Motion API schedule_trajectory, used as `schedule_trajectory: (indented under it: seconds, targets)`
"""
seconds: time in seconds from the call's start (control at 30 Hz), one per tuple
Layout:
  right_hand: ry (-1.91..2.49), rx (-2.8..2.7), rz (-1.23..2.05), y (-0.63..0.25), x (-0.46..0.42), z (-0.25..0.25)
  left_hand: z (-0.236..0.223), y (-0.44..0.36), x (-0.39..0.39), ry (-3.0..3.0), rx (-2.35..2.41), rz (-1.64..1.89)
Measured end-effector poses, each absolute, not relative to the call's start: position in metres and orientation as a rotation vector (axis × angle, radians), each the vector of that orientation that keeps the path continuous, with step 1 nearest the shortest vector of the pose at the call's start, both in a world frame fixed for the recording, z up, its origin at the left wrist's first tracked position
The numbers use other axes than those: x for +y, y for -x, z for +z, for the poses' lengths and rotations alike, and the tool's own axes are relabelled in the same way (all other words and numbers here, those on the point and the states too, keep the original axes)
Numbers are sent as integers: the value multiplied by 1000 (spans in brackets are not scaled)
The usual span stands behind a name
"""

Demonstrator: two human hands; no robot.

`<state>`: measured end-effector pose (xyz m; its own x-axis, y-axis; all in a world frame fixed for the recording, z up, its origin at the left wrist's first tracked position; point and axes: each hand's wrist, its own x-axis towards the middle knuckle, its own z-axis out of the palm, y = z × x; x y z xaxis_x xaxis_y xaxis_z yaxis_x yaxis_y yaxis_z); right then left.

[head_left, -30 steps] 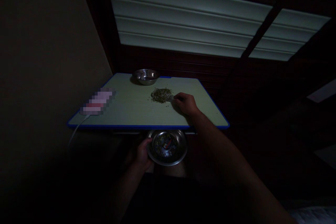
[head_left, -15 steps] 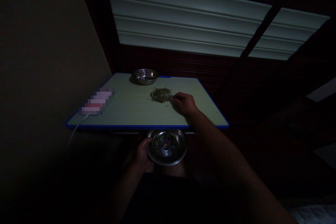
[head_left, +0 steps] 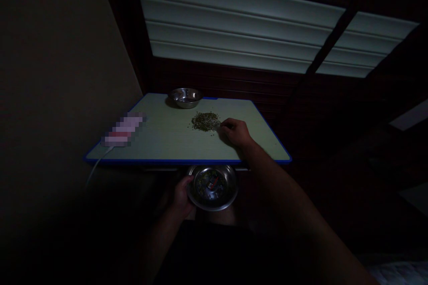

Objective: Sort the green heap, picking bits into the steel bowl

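Note:
A small heap of greenish grains [head_left: 205,121] lies on a pale green table with a blue rim [head_left: 167,142]. My right hand [head_left: 235,132] rests on the table at the heap's right edge, fingers curled and pinched at the grains; what they hold is too small to see. Below the table's front edge my left hand [head_left: 181,195] grips the left rim of a steel bowl [head_left: 212,186], which holds a few grains.
A second steel bowl [head_left: 185,97] stands at the table's far edge. A blurred pinkish object [head_left: 123,129] with a white cable [head_left: 95,167] lies on the table's left side. A wall rises at the left; a shuttered window is behind.
My right hand's fingertips have shifted slightly at the heap's edge. The left hand and its bowl have stayed put.

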<state>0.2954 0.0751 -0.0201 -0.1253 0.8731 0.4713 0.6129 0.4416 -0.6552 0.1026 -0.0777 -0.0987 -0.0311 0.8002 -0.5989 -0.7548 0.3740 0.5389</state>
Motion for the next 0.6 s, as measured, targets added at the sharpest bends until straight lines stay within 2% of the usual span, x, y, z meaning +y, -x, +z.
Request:
schedule_trajectory:
  seconds: [0.6]
  targets:
    - [1209, -1843, 508, -293, 73, -19, -98, -103, -79, -79, 986, 1231]
